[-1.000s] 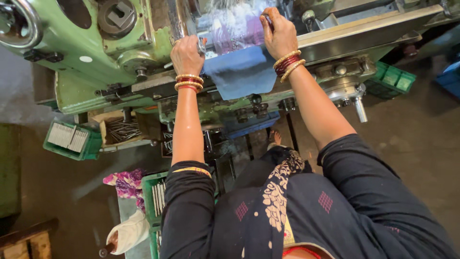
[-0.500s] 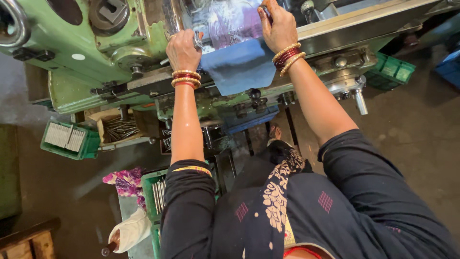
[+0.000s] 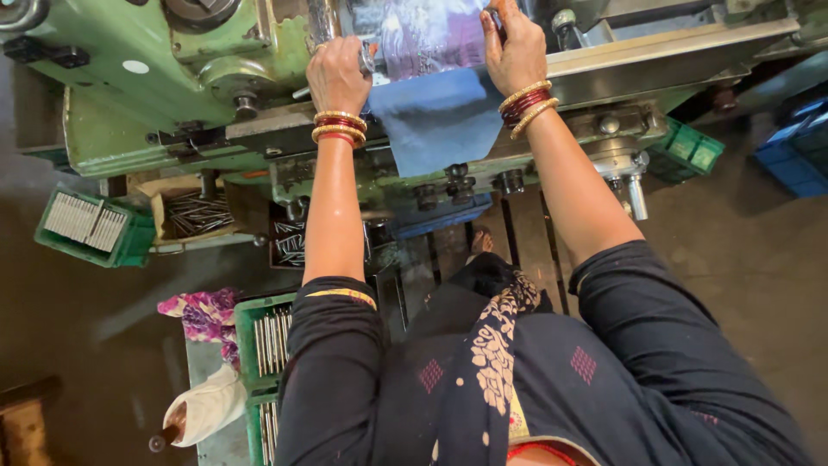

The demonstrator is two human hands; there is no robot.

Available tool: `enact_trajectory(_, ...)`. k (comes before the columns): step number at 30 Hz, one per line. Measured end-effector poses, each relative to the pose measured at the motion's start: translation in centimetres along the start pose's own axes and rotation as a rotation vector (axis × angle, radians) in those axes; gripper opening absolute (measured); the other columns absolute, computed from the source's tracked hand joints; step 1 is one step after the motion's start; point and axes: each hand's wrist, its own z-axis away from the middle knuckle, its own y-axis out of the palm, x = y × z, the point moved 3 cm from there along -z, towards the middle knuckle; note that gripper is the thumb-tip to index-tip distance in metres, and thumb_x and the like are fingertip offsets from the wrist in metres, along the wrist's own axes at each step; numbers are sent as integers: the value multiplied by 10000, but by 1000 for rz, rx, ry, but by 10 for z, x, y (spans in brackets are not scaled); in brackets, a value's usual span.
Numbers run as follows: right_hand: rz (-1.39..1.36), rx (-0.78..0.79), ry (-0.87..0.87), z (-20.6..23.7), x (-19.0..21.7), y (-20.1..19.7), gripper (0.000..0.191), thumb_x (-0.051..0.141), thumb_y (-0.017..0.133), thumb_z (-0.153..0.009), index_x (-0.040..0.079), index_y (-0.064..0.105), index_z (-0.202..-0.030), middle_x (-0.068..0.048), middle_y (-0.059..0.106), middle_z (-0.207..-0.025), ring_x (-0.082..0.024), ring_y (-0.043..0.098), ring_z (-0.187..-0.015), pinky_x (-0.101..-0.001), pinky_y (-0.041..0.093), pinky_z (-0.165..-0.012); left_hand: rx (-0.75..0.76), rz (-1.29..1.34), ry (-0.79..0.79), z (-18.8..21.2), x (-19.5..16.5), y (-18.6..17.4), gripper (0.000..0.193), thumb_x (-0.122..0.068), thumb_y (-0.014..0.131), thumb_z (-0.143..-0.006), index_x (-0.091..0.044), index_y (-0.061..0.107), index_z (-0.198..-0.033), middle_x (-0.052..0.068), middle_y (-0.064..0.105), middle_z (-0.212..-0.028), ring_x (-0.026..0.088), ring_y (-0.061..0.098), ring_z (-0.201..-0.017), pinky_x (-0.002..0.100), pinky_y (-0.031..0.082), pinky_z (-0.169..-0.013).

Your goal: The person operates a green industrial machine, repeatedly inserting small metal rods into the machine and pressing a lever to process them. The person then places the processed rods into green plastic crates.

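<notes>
Both my arms reach up to a green machine (image 3: pixel 129 95). My left hand (image 3: pixel 336 76) is closed on the left edge of a clear plastic sheet (image 3: pixel 431 39) that hangs over the machine's bed. My right hand (image 3: pixel 515 52) grips the same sheet at its right edge, near the frame's top. A blue cloth (image 3: pixel 435 121) hangs below the sheet, between my wrists. Both wrists carry gold and red bangles. What lies under the sheet is blurred.
A green crate of metal rods (image 3: pixel 86 226) sits at the left, and another green crate (image 3: pixel 263 341) stands beside my left elbow. A box of loose dark pins (image 3: pixel 194 211) is under the machine. Green (image 3: pixel 690 151) and blue (image 3: pixel 798 147) crates stand at the right.
My view has shifted so the hands sit higher in the frame. Both hands keep their hold on the sheet's edges and have lifted it slightly.
</notes>
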Motion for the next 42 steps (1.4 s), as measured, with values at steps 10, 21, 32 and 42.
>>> enact_trajectory(10,2,-5,-49,-6,9,-5,97,133,679,-1074,65,609,-1066,-175,647,-777,-373,649,-675,-448,496,-603,17,8,-17,-4,-2,1,203,-55,785,-788,-109,625,-901,94,651,-866,324,648,-831,443,515,-715)
enact_trajectory(21,-8,1,-73,-5,5,-6,98,120,684,-1063,51,643,-1119,-182,684,-827,-386,672,-703,-440,512,-608,10,-5,-6,-2,-2,2,253,-67,803,-720,-108,617,-887,92,643,-857,333,636,-839,458,518,-738)
enact_trajectory(32,141,232,0,0,-12,8,118,183,733,-1002,93,668,-1042,-187,713,-878,-437,673,-802,-524,523,-667,21,36,14,9,12,17,218,-175,828,-822,-109,620,-836,95,652,-835,342,638,-806,462,513,-700)
enact_trajectory(42,-193,183,-79,-17,-22,-10,87,91,755,-982,73,680,-1022,-139,681,-924,-326,679,-853,-430,558,-756,79,4,56,-38,-22,-9,342,-352,782,-976,-105,652,-778,102,636,-745,329,627,-677,464,492,-615)
